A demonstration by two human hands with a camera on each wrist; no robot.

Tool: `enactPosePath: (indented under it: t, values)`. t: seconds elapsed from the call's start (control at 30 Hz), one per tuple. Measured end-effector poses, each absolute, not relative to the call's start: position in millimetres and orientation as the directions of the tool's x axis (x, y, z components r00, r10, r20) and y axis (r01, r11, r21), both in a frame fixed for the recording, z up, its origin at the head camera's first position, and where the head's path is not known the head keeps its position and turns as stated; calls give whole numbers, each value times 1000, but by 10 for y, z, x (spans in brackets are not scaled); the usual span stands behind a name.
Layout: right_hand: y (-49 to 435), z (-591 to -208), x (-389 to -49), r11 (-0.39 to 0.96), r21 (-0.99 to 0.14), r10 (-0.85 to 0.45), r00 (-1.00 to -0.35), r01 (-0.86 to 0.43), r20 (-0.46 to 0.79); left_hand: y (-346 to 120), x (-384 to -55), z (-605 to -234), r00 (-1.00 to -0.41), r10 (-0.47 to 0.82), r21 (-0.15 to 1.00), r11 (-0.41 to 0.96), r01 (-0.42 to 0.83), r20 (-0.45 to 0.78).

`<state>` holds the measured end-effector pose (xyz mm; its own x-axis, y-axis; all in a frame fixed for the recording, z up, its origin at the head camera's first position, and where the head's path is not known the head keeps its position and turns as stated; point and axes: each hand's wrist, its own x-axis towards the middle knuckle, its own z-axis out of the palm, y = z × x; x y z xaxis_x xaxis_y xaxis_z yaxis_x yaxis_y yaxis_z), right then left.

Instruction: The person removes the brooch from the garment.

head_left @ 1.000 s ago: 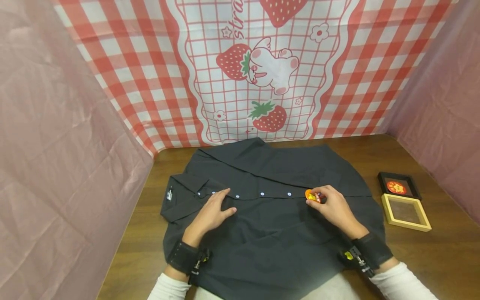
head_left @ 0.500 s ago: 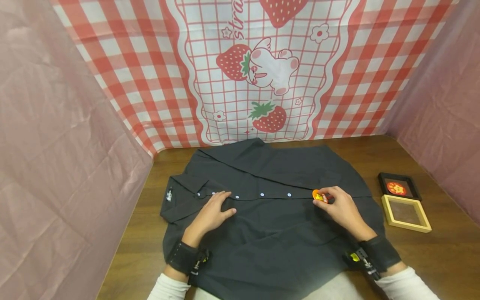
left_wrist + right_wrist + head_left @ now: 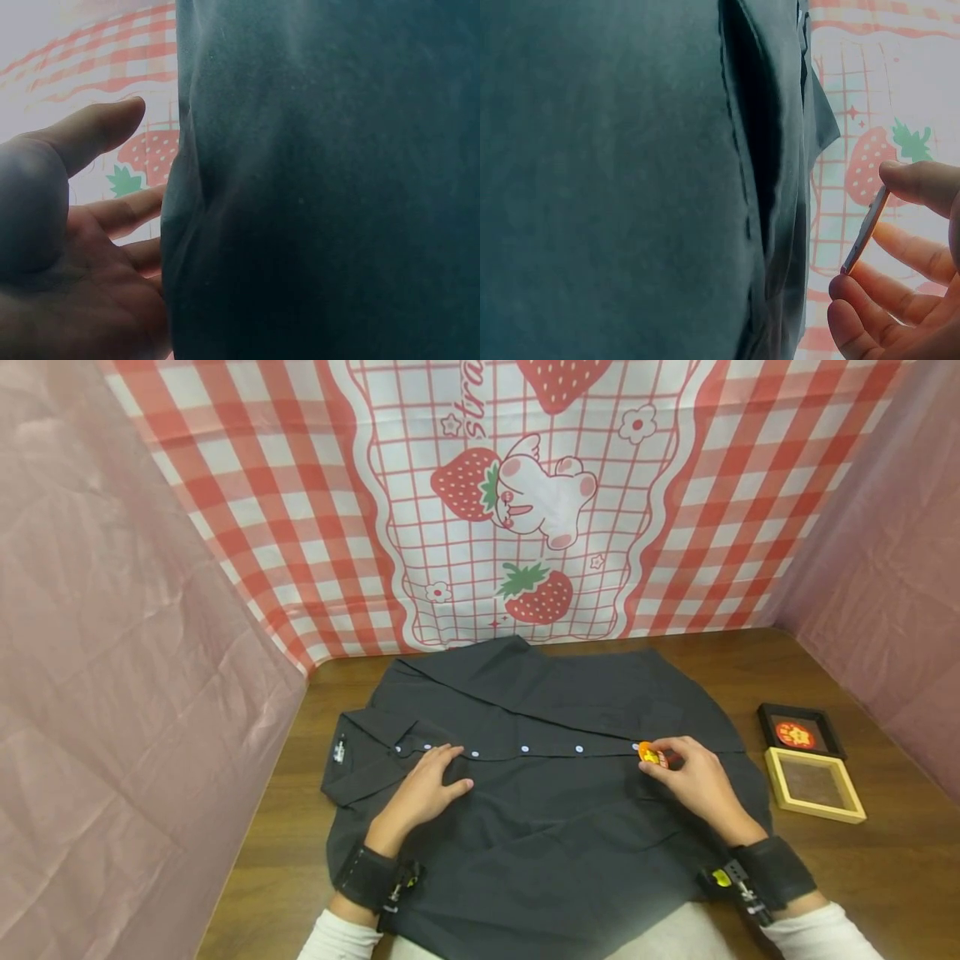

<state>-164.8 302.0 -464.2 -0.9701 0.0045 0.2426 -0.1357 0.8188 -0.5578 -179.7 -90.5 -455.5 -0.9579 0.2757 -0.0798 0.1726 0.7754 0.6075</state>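
A dark grey button-up shirt [image 3: 525, 835] lies spread out, its collar [image 3: 356, 760] to the left and a row of pale buttons running rightward. My left hand [image 3: 426, 787] rests on the shirt near the upper buttons, fingers extended and thumb apart. Between thumb and fingertips, my right hand [image 3: 697, 781] pinches a thin, flat disc [image 3: 649, 756], orange and red with a yellow figure on it. That disc is close beside the rightmost visible button [image 3: 635, 747]. In the right wrist view the disc [image 3: 864, 232] appears edge-on; shirt fabric fills much of both wrist views.
On the right of the wooden table [image 3: 900, 852] lie a black frame [image 3: 763, 727] containing a red disc [image 3: 795, 735] with a star figure, and a pale yellow frame [image 3: 817, 812]. A checked strawberry cloth [image 3: 300, 527] hangs behind; pink cloths [image 3: 135, 693] flank both sides.
My right hand has slid rightward along the button line with the disc, uncovering another button. The left hand has stayed in place on the shirt.
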Motion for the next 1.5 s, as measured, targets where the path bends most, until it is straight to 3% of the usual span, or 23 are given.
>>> enactPosePath:
  t: [1.5]
  values:
    - [3436, -4717, -1528, 815, -567, 105, -931, -120, 349, -880, -1766, -4532, -958, 274, 615, 771, 168, -82]
